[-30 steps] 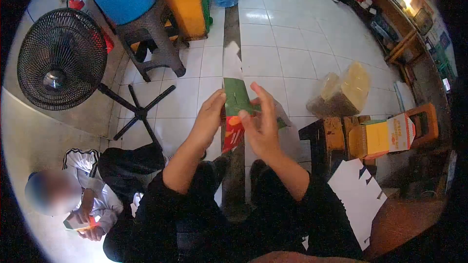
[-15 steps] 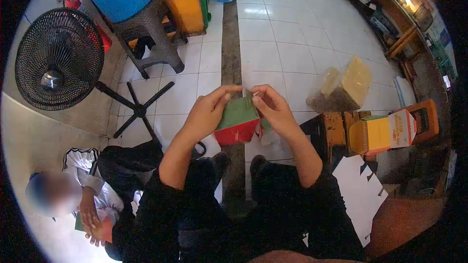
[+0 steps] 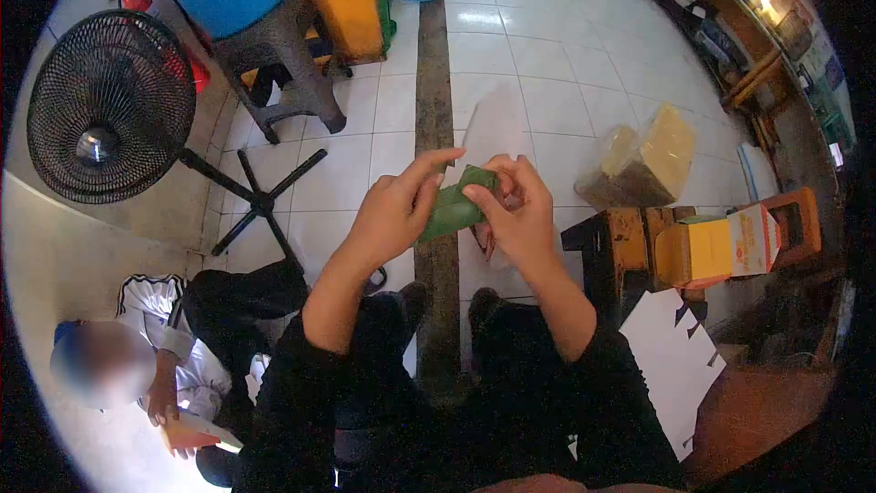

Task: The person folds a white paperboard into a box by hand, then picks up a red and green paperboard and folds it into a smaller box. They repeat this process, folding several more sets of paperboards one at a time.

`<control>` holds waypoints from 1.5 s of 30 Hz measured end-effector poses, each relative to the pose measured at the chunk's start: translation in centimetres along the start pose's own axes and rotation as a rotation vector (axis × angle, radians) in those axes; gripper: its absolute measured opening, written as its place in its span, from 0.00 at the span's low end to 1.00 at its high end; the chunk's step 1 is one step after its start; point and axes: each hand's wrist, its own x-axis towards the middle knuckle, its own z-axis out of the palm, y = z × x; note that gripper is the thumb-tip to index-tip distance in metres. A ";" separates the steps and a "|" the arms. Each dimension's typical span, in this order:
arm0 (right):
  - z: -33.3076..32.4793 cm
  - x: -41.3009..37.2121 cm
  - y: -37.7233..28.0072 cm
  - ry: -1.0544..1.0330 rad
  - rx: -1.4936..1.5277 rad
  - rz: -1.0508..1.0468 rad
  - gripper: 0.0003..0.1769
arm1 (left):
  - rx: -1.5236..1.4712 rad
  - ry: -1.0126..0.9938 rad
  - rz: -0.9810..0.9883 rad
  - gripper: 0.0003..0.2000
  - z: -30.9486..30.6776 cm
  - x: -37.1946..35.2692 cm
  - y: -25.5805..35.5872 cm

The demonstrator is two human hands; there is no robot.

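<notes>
Between my two hands is a green and red cardboard piece (image 3: 452, 212), its green face toward me. My left hand (image 3: 392, 210) grips its left side between thumb and fingers. At its upper right corner, my right hand (image 3: 516, 210) pinches a green flap with the thumb on top. A pale, blurred panel (image 3: 497, 132) stretches out beyond my right hand, above the tiled floor. Part of the cardboard beneath my right hand is hidden.
A black fan (image 3: 109, 105) stands at the left. Another person (image 3: 196, 370) sits at lower left, holding folded card. White cut card (image 3: 671, 370) lies at my right, near a yellow box (image 3: 698, 253) on a wooden bench (image 3: 625, 251). Wrapped yellow bundles (image 3: 662, 155) sit on the floor.
The cardboard has turned and its red side is mostly out of sight. A pale panel now extends forward. My right fingers have curled over the green flap. The other person's card has tilted.
</notes>
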 end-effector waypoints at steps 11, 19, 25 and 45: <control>-0.9 -0.1 -1.1 -0.354 0.211 0.275 0.16 | -0.223 -0.028 0.236 0.20 0.8 -0.1 -1.6; -0.8 -0.4 -2.0 -0.398 -0.455 -0.138 0.38 | -0.249 -0.108 -0.061 0.24 0.4 0.7 -1.7; -3.3 2.0 2.4 -0.062 -0.121 0.105 0.41 | -0.099 0.468 -0.021 0.36 0.1 2.8 -7.7; -3.9 2.6 2.3 -0.354 0.259 0.283 0.30 | -0.174 -0.354 0.172 0.10 1.8 -0.9 -0.4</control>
